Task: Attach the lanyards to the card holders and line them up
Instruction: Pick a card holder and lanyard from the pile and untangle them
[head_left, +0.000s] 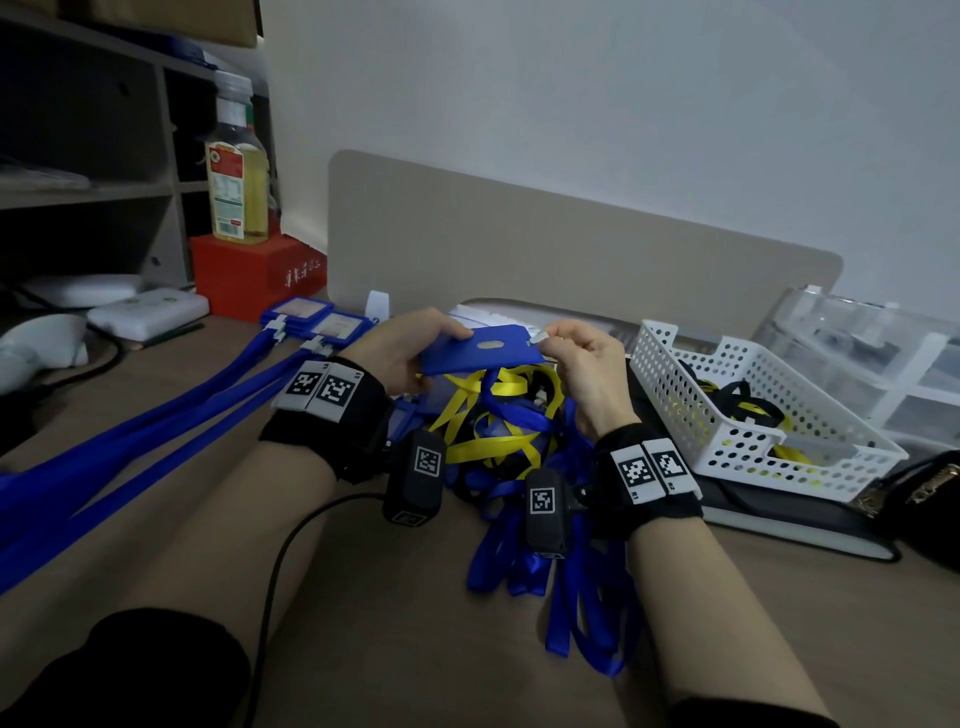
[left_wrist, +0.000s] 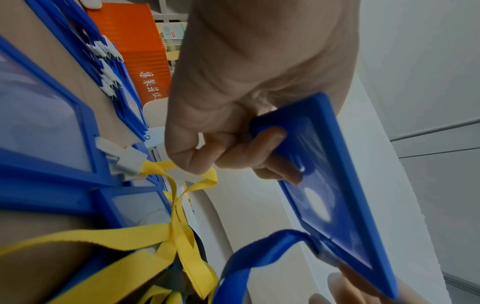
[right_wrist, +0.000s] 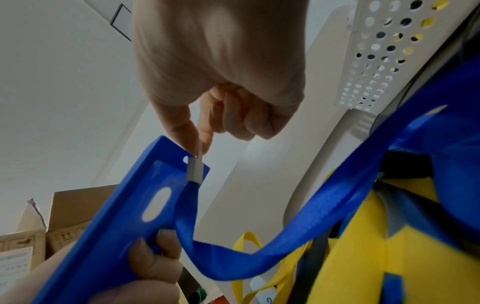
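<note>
Above the desk, my left hand (head_left: 415, 356) grips a blue card holder (head_left: 483, 351) by its left end, thumb on top and fingers (left_wrist: 270, 144) curled underneath. At the holder's right end my right hand (head_left: 553, 339) pinches a pale lanyard clip (right_wrist: 194, 168) between thumb and forefinger, against the holder's slot. Down from the clip hangs a blue lanyard (right_wrist: 285, 232), which runs into a tangled pile of blue and yellow lanyards (head_left: 509, 431) below my hands. Several holders with lanyards attached (head_left: 311, 322) lie at the back left, and their blue straps (head_left: 130, 431) stretch toward me.
A white perforated basket (head_left: 753, 415) with black and yellow lanyards stands on the right, in front of a clear plastic organizer (head_left: 883, 353). At the back left a bottle (head_left: 236, 171) stands on a red box (head_left: 249, 275). A beige divider (head_left: 519, 249) closes off the back.
</note>
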